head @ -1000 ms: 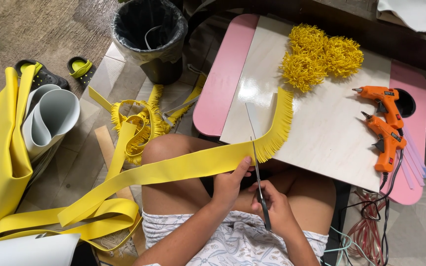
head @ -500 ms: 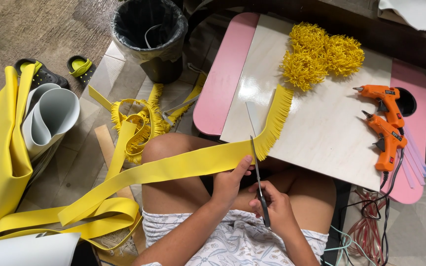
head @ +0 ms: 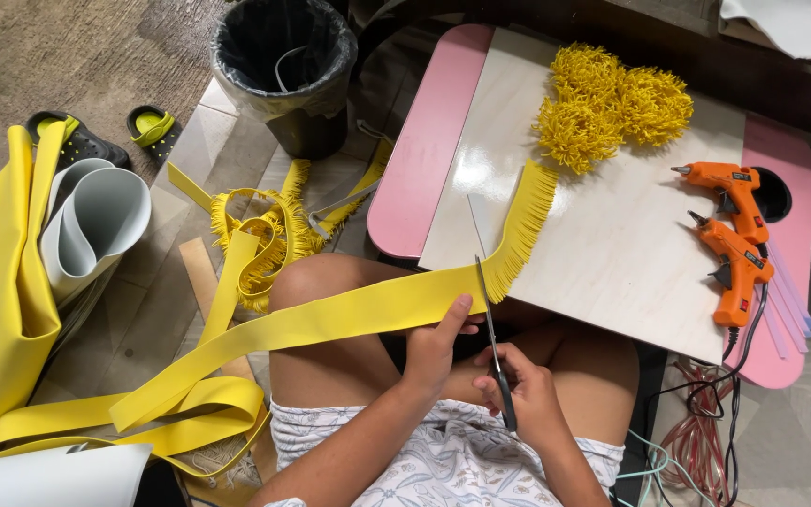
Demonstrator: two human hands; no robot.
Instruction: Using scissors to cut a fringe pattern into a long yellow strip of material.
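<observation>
A long yellow foam strip (head: 330, 319) runs from the floor at the left across my knee to the board. Its far end (head: 523, 230) is cut into a fine fringe. My left hand (head: 436, 347) pinches the strip just left of the uncut edge. My right hand (head: 523, 399) holds grey scissors (head: 488, 310) by the handles, blades pointing away from me and set into the strip beside the fringe. Three yellow fringe pompoms (head: 612, 103) lie at the far end of the board.
A pale wooden board (head: 612, 244) rests on a pink table (head: 424, 160). Two orange glue guns (head: 734, 235) lie at its right with clear glue sticks (head: 790, 310). On the floor: black bin (head: 283, 66), fringed strips (head: 265, 235), rolled foam sheets (head: 86, 225), sandals (head: 96, 136), cables (head: 706, 422).
The fringed end has shifted slightly along the board as the strip fed forward; the scissors sit at a new cut just beside the earlier ones. Both hands stay in nearly the same place.
</observation>
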